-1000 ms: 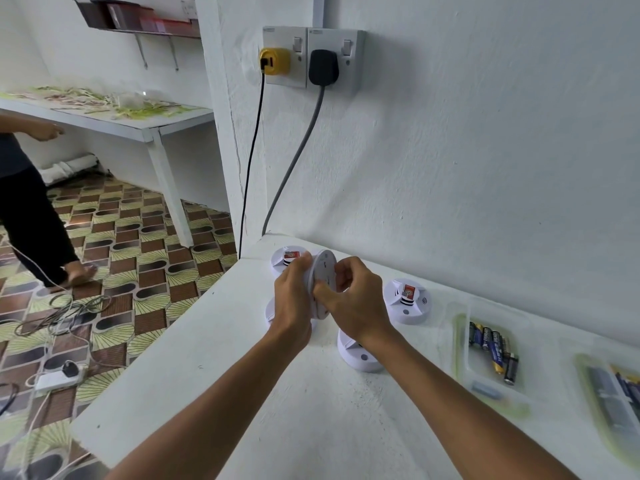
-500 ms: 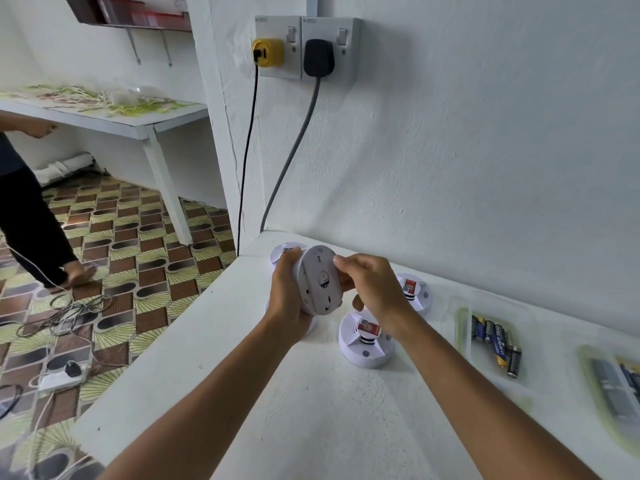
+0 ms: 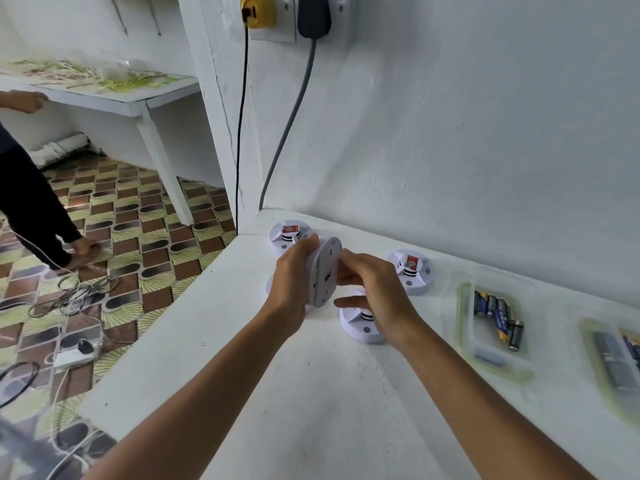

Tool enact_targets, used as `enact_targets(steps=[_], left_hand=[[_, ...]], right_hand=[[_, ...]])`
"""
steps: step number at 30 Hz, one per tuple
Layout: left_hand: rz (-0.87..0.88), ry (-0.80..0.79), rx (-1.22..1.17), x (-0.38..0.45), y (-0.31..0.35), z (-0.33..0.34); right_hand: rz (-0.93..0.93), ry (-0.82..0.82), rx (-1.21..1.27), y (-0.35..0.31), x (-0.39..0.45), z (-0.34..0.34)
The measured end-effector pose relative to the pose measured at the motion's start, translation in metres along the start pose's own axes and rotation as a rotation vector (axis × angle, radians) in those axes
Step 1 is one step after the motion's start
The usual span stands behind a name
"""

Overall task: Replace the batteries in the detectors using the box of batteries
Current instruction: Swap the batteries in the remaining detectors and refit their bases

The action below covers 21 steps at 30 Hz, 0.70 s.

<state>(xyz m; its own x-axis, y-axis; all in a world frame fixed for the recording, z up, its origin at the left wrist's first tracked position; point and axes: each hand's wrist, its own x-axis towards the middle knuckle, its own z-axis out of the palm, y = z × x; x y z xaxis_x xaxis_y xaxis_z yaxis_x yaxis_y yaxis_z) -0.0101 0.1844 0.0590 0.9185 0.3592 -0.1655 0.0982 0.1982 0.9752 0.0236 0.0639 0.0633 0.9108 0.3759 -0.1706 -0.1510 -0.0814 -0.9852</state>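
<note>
My left hand (image 3: pixel 292 282) grips a round white detector (image 3: pixel 324 271), held on edge above the white table (image 3: pixel 311 403). My right hand (image 3: pixel 372 291) touches its right face with the fingertips, thumb hanging below. Three more white detectors stand on the table: one at the back corner (image 3: pixel 289 233), one to the right (image 3: pixel 412 271), and one (image 3: pixel 362 327) partly hidden under my right hand. A clear box (image 3: pixel 465 327) holding several dark batteries (image 3: pixel 498 317) lies to the right.
A second clear tray (image 3: pixel 613 362) with grey and dark items lies at the far right edge. Two cables (image 3: pixel 277 140) hang from wall sockets into the table's back corner. Left of the table a person (image 3: pixel 31 202) stands on a patterned floor among loose wires (image 3: pixel 69 296).
The detector has turned from showing its flat face to standing edge-on between my hands. My right fingers have shifted on its face. The camera has tilted down a little.
</note>
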Motion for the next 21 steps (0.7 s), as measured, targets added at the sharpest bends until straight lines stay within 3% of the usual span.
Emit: enact_targets(steps=[3, 6, 10, 15, 19, 21], left_hand=[[0.113, -0.048, 0.209, -0.008, -0.001, -0.004], [0.270, -0.068, 0.477, -0.028, -0.012, -0.005], [0.386, -0.071, 0.726, -0.064, -0.041, -0.002], [0.303, 0.014, 0.480, -0.103, -0.069, 0.010], [0.220, 0.157, 0.183, -0.113, -0.090, 0.010], [0.176, 0.148, 0.187, -0.118, -0.103, 0.010]], right_hand=[[0.139, -0.099, 0.225, 0.003, -0.014, -0.008], [0.333, -0.369, 0.452, 0.011, -0.029, -0.026], [0.383, -0.550, 0.625, 0.031, -0.047, -0.043], [0.362, -0.677, 0.528, 0.052, -0.069, -0.062], [0.290, -0.612, 0.361, 0.086, -0.073, -0.087], [0.242, -0.583, 0.277, 0.102, -0.076, -0.095]])
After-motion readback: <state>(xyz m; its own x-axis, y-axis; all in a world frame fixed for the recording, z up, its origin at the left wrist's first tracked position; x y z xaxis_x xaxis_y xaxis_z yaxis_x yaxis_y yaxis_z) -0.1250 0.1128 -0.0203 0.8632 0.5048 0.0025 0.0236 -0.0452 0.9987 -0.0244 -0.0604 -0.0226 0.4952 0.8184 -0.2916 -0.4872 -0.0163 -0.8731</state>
